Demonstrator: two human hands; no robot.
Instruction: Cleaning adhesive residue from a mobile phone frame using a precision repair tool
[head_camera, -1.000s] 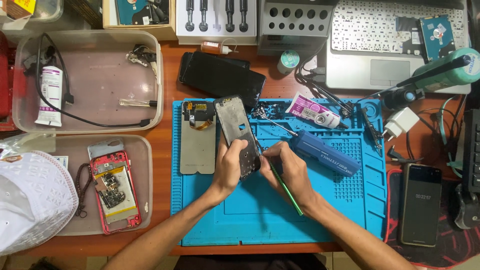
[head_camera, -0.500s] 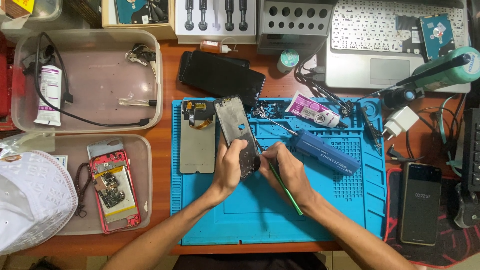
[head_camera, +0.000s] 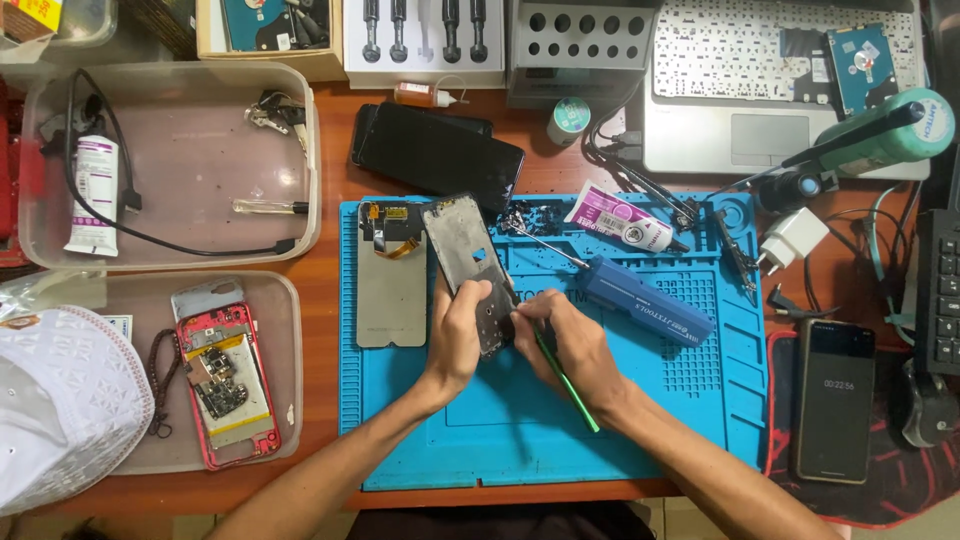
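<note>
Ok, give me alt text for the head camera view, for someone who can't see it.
Two bare hands work over a blue mat: the left hand steadies a grey phone frame while the right hand works a thin green tool against it. A blue electric screwdriver lies beside them.

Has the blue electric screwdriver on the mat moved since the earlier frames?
No. The blue screwdriver lies at the same angle on the blue mat, beside the white tube.

Blue work mat (head_camera: 520, 450) on wooden desk. On mat: detached phone panel (head_camera: 392, 290), blue electric screwdriver (head_camera: 645, 298), adhesive tube (head_camera: 622, 217). Left: clear tray (head_camera: 285, 400) holding opened red phone (head_camera: 225, 385), white cap (head_camera: 60, 410). Right: dark phone (head_camera: 835, 400), laptop (head_camera: 760, 90) top right.
</note>
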